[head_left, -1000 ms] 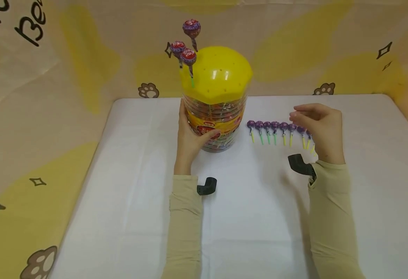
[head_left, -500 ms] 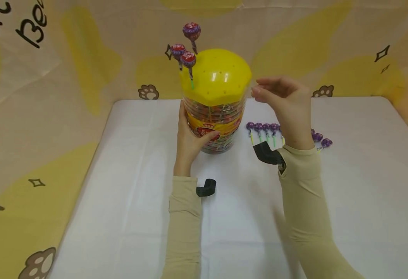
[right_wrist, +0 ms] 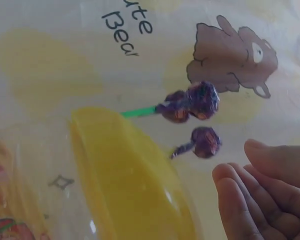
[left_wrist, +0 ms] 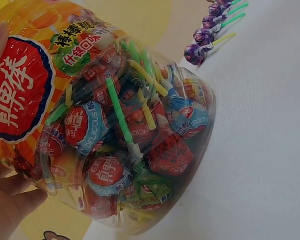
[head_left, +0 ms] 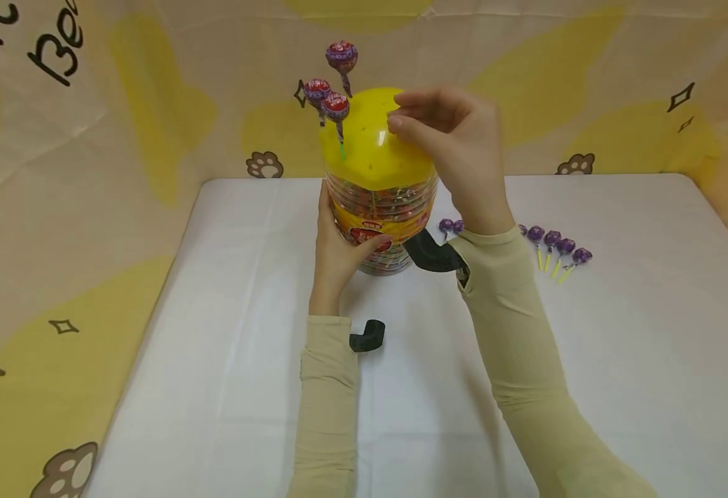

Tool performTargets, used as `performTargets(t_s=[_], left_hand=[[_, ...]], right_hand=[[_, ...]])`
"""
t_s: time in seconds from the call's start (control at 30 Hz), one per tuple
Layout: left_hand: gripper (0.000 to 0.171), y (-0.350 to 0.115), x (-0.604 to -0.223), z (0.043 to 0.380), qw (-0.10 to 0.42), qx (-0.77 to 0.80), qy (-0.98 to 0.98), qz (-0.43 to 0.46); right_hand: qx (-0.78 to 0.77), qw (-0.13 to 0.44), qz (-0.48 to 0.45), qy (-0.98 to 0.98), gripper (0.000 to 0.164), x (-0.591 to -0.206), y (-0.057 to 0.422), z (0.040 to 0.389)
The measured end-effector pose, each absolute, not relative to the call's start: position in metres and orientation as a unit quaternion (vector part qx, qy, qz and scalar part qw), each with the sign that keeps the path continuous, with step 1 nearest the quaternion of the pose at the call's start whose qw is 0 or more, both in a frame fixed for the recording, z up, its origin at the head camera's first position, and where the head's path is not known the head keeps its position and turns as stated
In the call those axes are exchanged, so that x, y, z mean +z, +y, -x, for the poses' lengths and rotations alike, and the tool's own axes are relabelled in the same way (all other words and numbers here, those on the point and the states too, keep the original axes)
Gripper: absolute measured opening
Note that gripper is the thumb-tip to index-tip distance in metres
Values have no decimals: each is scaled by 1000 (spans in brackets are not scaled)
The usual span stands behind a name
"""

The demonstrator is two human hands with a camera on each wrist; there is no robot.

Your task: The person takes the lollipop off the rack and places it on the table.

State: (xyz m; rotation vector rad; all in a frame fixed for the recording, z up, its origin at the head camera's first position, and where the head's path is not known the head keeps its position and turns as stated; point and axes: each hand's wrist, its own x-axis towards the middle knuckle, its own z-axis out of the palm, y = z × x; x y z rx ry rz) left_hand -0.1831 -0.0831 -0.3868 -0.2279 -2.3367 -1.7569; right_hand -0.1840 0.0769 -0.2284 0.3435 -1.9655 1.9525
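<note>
My left hand [head_left: 339, 252] grips the side of a clear plastic jar [head_left: 379, 266] with an orange label. In the left wrist view, wrapped lollipops [left_wrist: 105, 175] show through its wall. Its domed yellow lid [head_left: 364, 166] has small holes, and 3 purple-and-red lollipops [head_left: 337, 107] stand in it at the left. Over the lid's right part hovers my right hand [head_left: 463, 145], thumb and fingers loosely bent. The right wrist view shows that hand [right_wrist: 265, 195] with a gap between thumb and fingertips and nothing in it, beside the lid [right_wrist: 140, 175].
A row of purple lollipops [head_left: 552, 238] with yellow and green sticks lies on the white table [head_left: 245, 387] right of the jar, partly hidden by the right wrist. Behind the table hangs a patterned cloth [head_left: 171, 90]. Each wrist carries a black camera mount [head_left: 370, 335].
My right hand has moved left and upward from above the lollipop row to over the yellow lid. The left hand keeps its hold on the jar; the standing lollipops stay put.
</note>
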Motion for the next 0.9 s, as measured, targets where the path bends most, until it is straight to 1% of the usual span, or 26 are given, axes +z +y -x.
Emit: performTargets(t_s=[0.2,0.37,0.5,0.9], left_hand=[[111,-84,-386,183,99,-585,-802,67],[112,-85,-387,184,92,-578,-809,56],[112,-85,-387,184,95,-576,-809,59],[110,-84,-388,183,104,-582,-803,75]], right_hand=[[657,168,-133,-723,22,-215,62,198],[622,164,-142,-753,23,-211,52,214],[591,166,-140,-777,25,-210,46,224],[536,173,-134,-815,21,-207,38,232]])
